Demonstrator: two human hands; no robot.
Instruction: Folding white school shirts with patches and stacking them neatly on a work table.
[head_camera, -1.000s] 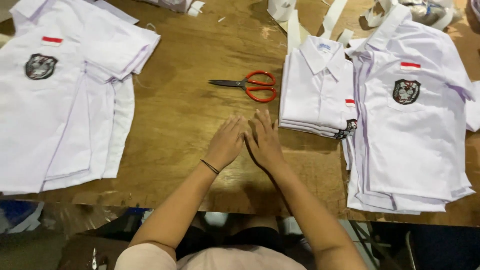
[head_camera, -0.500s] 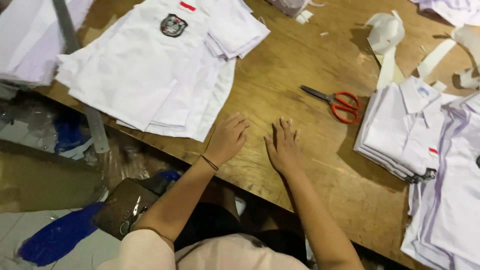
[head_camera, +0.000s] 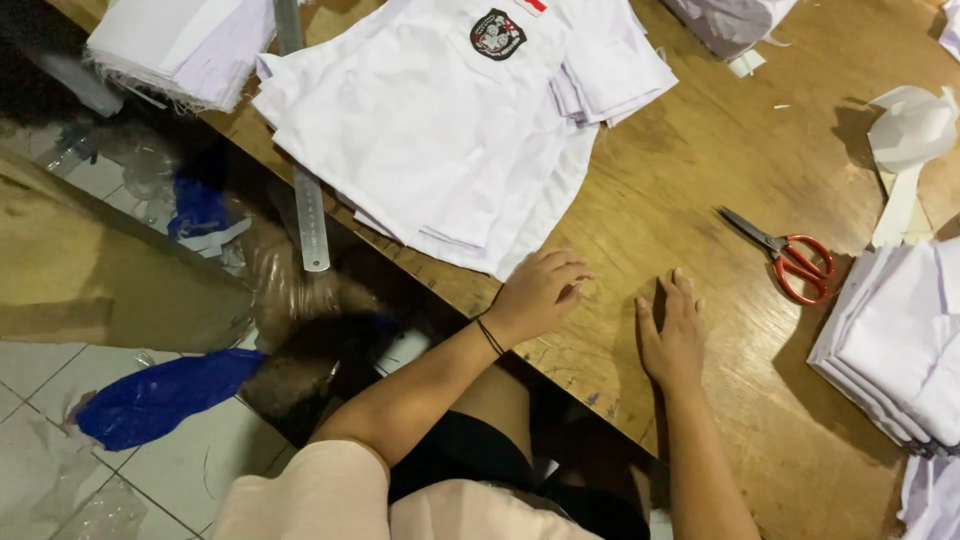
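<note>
Both hands empty: left hand (head_camera: 540, 292), fingers curled, touches the near hem of the stacked white badge-fronted shirts (head_camera: 450, 130) (stretching up-left from it); right hand (head_camera: 672, 335) lies flat on the wooden table (head_camera: 690, 190), further off

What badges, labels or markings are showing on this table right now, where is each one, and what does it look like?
Shield-shaped embroidered badge: on the chest of the top white shirt in the stack ahead of the left hand; dark with red and white details.
Small red strip label: just right of the badge at the picture's top edge; narrow, red.
Long grey metal ruler: overhanging the table's left edge; fine graduation marks, too small to read.
</note>
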